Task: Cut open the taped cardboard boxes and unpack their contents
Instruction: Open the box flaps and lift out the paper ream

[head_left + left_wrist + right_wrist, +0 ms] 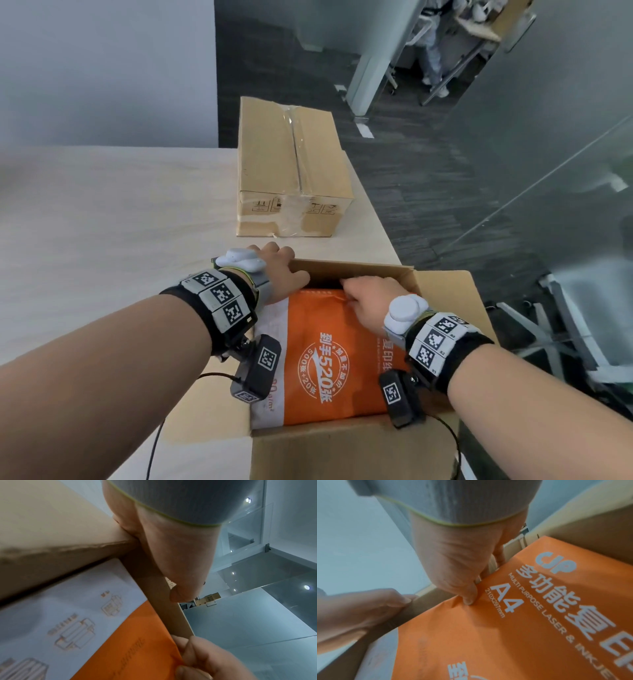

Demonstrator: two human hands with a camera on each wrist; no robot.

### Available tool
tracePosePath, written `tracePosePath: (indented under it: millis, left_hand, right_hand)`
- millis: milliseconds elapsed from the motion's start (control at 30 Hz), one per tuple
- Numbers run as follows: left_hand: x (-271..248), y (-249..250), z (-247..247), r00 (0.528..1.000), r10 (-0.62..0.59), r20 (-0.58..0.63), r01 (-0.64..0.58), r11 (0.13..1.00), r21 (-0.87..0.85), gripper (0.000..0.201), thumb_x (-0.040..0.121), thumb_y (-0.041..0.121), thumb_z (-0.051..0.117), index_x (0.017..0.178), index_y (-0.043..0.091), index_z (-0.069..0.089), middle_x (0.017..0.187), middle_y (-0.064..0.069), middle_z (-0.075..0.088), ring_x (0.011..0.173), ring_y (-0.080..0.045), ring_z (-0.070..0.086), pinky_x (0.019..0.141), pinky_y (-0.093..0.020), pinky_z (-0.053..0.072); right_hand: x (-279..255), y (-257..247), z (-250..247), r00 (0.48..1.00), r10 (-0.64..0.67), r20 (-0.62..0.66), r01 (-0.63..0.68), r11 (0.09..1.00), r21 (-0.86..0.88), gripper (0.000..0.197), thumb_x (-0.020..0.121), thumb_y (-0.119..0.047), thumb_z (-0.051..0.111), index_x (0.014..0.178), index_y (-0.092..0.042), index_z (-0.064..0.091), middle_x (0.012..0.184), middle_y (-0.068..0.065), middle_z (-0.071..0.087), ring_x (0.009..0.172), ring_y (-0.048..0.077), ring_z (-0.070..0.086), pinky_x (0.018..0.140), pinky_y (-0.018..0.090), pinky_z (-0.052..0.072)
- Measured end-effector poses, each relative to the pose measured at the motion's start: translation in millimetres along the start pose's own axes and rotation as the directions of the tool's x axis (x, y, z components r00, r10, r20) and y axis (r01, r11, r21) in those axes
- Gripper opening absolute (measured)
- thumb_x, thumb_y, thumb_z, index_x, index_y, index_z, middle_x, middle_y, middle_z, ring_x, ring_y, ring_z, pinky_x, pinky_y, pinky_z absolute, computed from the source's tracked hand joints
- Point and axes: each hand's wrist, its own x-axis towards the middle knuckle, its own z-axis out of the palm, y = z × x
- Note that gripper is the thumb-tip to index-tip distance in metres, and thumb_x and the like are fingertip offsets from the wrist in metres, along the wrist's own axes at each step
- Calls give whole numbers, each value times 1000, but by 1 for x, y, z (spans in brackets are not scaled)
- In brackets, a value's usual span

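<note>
An open cardboard box [342,452] stands at the table's near right corner with its flaps spread. An orange and white wrapped ream of A4 paper [329,359] lies flat in it. My left hand [287,265] grips the box's far wall near its left corner, thumb [180,574] inside against the wall [159,601]. My right hand [356,291] is at the ream's far edge, thumb [467,592] pressed on the orange wrapper [522,628], fingers curled down between ream and box wall. A second box [291,171], sealed with clear tape, sits farther back.
The pale wooden table [102,222] ends just right of both boxes, over dark carpet [428,171]. A glass partition [565,154] and chair legs [555,329] stand to the right. Cables hang from both wrist cameras near the box's front.
</note>
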Motion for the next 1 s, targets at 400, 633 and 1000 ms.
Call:
tracePosePath:
  millis: [400,633,1000]
  left_hand:
    - [-54,72,-2,958,228,176,-270,922,277,99,62,77,64,146,29,42,134,0,57,119,-26,56,98,-45,49]
    - [-57,97,5,958,64,281,-181,892,414,36,71,44,75,100,22,68,92,1,72,84,-21,69,81,-37,59]
    - [-96,128,8,972,58,226,-151,894,422,26,80,35,75,102,25,64,95,3,67,84,-20,63,74,-31,51]
  right_hand:
    - [-48,18,-10,977,-211,20,211,977,-13,13,97,-24,51,106,-24,60,163,-7,31,147,22,34,110,42,39]
    - [-69,32,-6,979,-179,-103,195,963,186,37,84,-48,64,115,-35,51,105,-14,63,93,15,63,79,35,51]
    - [-89,61,-1,983,-160,88,152,984,88,32,80,-31,68,110,-29,57,101,-4,67,87,22,65,78,37,55]
